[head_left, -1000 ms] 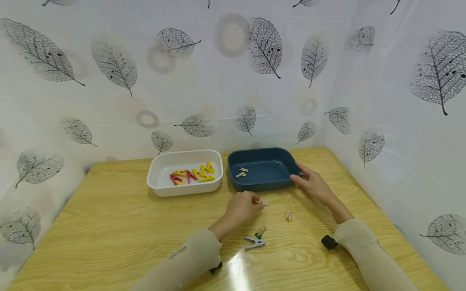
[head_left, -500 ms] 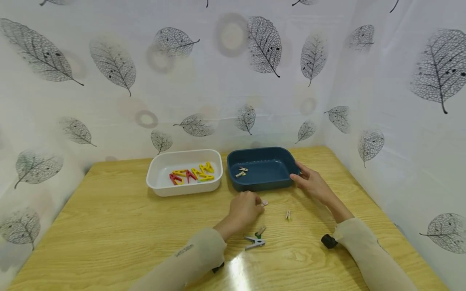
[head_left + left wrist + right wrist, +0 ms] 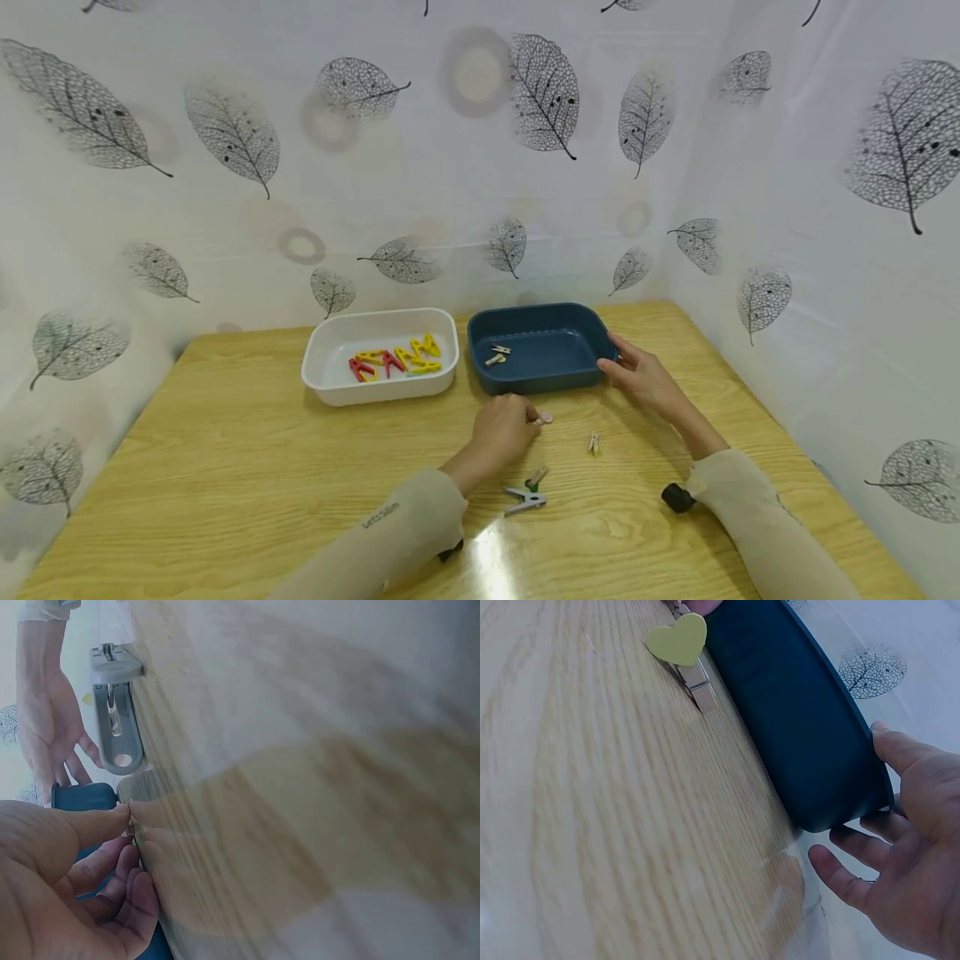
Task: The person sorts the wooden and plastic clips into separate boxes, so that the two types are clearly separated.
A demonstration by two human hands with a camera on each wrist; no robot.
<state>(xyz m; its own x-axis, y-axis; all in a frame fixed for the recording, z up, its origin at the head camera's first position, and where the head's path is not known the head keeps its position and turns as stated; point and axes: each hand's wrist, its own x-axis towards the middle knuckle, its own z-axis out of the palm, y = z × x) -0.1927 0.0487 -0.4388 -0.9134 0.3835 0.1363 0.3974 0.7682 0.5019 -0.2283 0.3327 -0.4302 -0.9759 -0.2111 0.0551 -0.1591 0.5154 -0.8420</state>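
Note:
My left hand (image 3: 504,432) is low over the table before the dark blue bin (image 3: 534,387). Its thumb and fingertips pinch a small clothespin with a pink end (image 3: 547,417); in the left wrist view the fingers mostly hide it. My right hand (image 3: 645,382) holds the bin's right end, thumb at the rim and fingers against the outer wall, as the right wrist view shows. A wooden clothespin with a yellow-green heart (image 3: 679,641) lies in front of the bin. Nearer me lie a grey plastic clothespin (image 3: 527,500) and a wooden clothespin with green on it (image 3: 537,478).
Left of the blue bin stands a white bin (image 3: 330,395) holding several red and yellow plastic clothespins (image 3: 408,358). Two small wooden clothespins (image 3: 497,360) lie inside the blue bin. A leaf-patterned curtain (image 3: 450,167) hangs close behind the wooden table (image 3: 262,467).
My left hand has moved slightly right, and its fingers have closed at the pink-ended clothespin. The right hand and both bins stay where they were.

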